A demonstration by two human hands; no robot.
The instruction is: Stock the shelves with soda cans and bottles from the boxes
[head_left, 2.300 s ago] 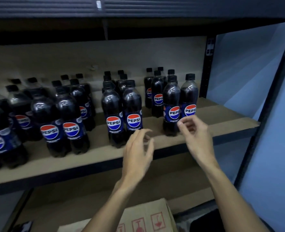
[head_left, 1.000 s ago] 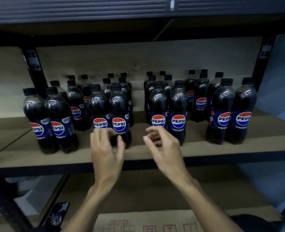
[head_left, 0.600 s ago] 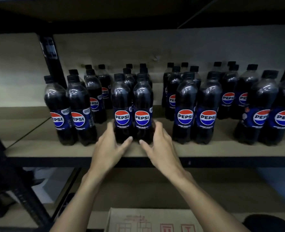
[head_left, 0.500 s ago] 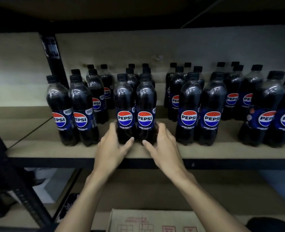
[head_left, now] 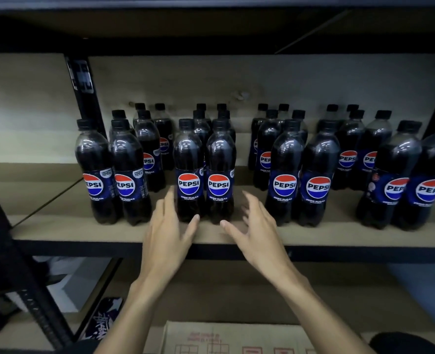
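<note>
Two dark Pepsi Zero Sugar bottles (head_left: 188,159) (head_left: 220,159) stand side by side near the front of the wooden shelf (head_left: 71,229). My left hand (head_left: 169,228) lies at the left bottle's base, fingers straight along its side and thumb tip at its front. My right hand (head_left: 253,227) hovers with spread fingers just right of the right bottle, a small gap between them. Neither hand holds anything. More Pepsi bottles stand in pairs to the left (head_left: 109,175) and right (head_left: 300,175), with several rows behind.
A cardboard box (head_left: 226,338) sits below at the bottom edge. A black upright post (head_left: 83,85) stands at the back left and a black slanted frame bar (head_left: 27,290) crosses the lower left. Another bottle pair (head_left: 402,180) fills the far right. A lower shelf board (head_left: 211,290) lies beneath.
Both hands came from the right-hand bottles to the middle pair and cupped its base. Since half a second ago the right hand has come off the right bottle with fingers spread.
</note>
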